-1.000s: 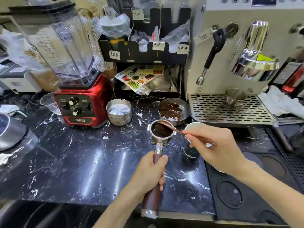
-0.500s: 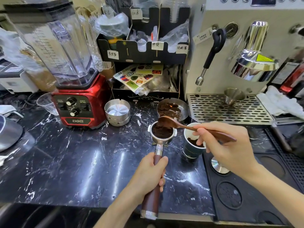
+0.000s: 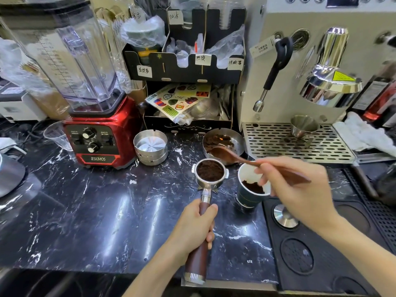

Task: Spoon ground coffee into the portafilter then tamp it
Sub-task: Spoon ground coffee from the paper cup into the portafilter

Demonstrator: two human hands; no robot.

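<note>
On the dark marble worktop [image 3: 85,211] we see the portafilter [image 3: 210,172], full of ground coffee. Our left hand [image 3: 192,230] wraps closed around its handle. Our right hand [image 3: 300,189] pinches the wooden spoon [image 3: 233,156] above the paper cup [image 3: 250,189].
</note>
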